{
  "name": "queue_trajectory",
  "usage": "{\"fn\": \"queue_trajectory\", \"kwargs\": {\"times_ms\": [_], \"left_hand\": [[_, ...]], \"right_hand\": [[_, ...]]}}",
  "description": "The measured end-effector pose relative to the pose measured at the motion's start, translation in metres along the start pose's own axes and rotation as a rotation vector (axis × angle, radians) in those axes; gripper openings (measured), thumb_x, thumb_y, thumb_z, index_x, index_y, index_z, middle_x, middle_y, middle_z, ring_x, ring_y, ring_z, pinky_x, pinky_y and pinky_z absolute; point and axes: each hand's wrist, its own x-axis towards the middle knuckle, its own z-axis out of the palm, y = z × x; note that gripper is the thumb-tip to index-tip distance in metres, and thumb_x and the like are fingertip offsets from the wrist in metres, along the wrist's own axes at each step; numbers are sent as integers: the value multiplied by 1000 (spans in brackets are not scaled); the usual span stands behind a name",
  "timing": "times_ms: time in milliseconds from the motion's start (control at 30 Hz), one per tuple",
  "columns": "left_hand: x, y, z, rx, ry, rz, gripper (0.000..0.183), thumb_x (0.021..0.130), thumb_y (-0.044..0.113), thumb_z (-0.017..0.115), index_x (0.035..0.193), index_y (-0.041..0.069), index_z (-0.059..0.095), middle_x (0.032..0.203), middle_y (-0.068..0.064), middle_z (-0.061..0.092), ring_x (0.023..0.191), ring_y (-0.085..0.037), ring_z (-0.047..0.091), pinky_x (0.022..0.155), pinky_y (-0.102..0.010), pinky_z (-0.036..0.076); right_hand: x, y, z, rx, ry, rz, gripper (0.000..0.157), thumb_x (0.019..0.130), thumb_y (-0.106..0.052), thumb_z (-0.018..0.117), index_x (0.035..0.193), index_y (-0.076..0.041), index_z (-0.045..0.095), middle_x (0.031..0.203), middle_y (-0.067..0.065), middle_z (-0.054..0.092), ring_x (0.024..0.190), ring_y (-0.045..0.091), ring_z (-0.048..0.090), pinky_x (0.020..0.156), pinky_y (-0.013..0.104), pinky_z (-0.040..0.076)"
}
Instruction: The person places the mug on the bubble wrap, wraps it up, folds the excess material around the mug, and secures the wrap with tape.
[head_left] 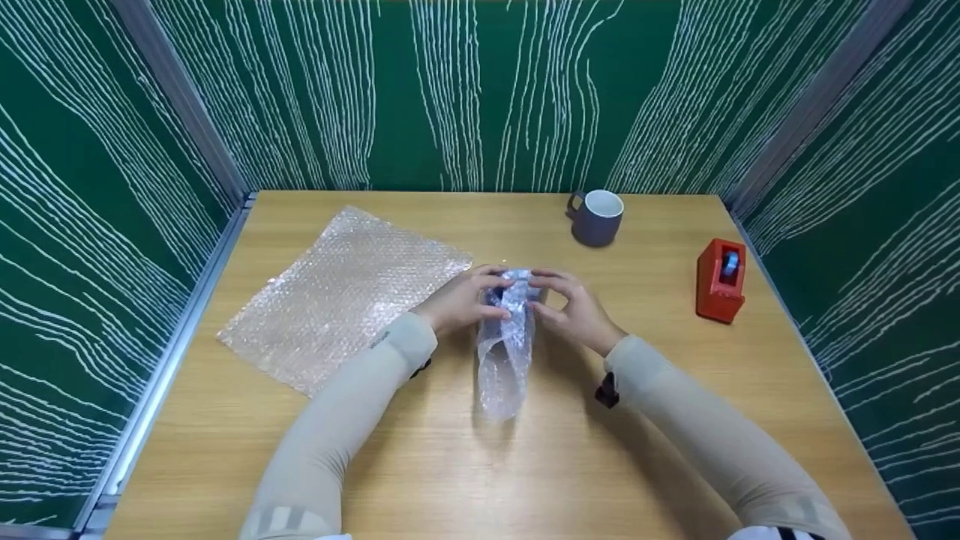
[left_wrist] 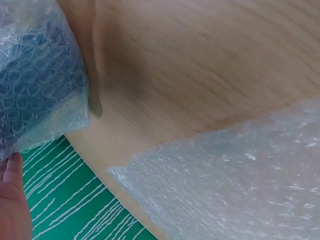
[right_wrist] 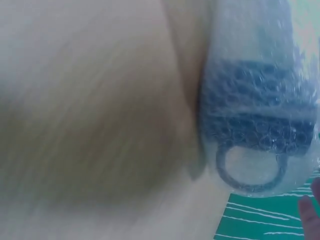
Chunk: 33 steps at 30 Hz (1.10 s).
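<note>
A dark blue mug with a loop handle shows through a roll of clear bubble wrap in the middle of the table. The roll lies lengthwise, its loose, hollow end pointing toward me. My left hand holds the far part of the roll from the left, thumb and fingers at the wrap. From the other side my right hand grips the same part, fingertips at the far edge and thumb lower down. In the left wrist view the mug's dark side lies under the bubbles, and left fingers touch the wrap's corner.
A flat sheet of bubble wrap covers the table's left part. At the back stands a second dark mug, upright, handle to the left. A red tape dispenser sits near the right edge. Green walls with white lines enclose the table.
</note>
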Motion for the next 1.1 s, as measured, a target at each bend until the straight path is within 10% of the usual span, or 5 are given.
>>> {"fn": "queue_trajectory", "kwargs": {"times_ms": [367,800,1100], "left_hand": [[5,-2,-2,22,12,4,67,95,43,84,153,18,64,172,-10,44,157,-36,46,131,-50,38],[8,-8,1,-22,42,-24,63,92,40,88,148,19,69,167,-6,50,155,-34,47,130,-48,38],[8,-6,2,-33,43,-38,63,92,40,89,148,20,69,165,-6,51,154,-33,48,129,-50,39]], "right_hand": [[-40,10,7,-122,-44,-422,55,78,-7,95,129,-1,76,137,18,74,129,40,68,112,60,55],[-56,11,25,-396,-135,-612,91,68,-43,102,144,-9,66,148,13,67,134,39,61,109,60,53],[-58,3,34,-424,-45,-614,73,68,-30,100,131,-8,72,137,12,73,128,40,64,104,59,54]]}}
